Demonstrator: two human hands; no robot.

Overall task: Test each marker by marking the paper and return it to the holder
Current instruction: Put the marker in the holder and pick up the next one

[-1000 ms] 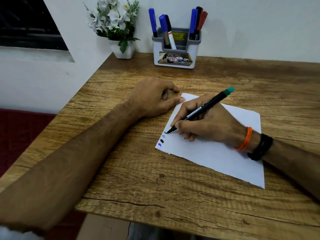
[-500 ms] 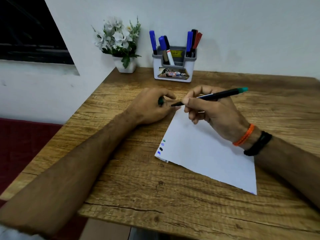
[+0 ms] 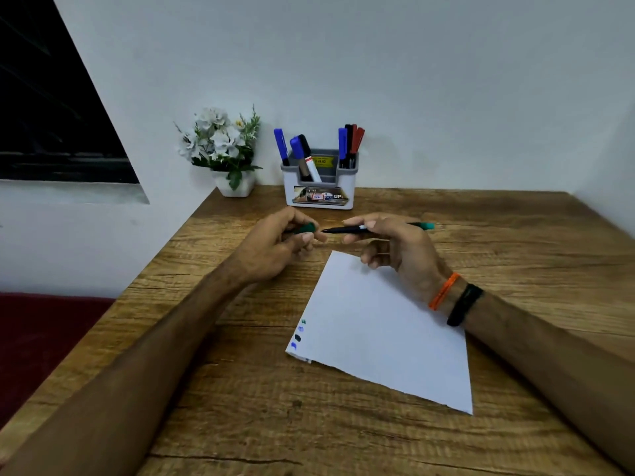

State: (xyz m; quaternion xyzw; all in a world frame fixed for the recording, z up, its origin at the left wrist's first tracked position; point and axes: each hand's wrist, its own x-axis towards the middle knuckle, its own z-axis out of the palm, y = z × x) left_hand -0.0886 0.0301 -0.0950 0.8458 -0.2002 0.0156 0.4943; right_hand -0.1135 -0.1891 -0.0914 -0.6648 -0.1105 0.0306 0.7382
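Observation:
My right hand (image 3: 395, 249) grips an uncapped black marker with a green end (image 3: 347, 229), held level above the table, tip pointing left. My left hand (image 3: 275, 247) holds its green cap (image 3: 307, 228) between the fingers, a short gap from the marker's tip. Below the hands lies a white sheet of paper (image 3: 385, 331) with several small colour marks (image 3: 298, 333) along its left edge. The grey and white marker holder (image 3: 321, 187) stands at the back by the wall, with several blue, black and red markers (image 3: 348, 142) upright in it.
A small white pot of white flowers (image 3: 225, 149) stands left of the holder at the table's back corner. The wooden table (image 3: 515, 242) ends at a left edge beside a dark red surface (image 3: 41, 334). A wall closes the back.
My right hand has lifted the marker off the paper's left edge and turned it level. Both hands have come together above the paper's top, tip facing the cap. The camera has tilted up.

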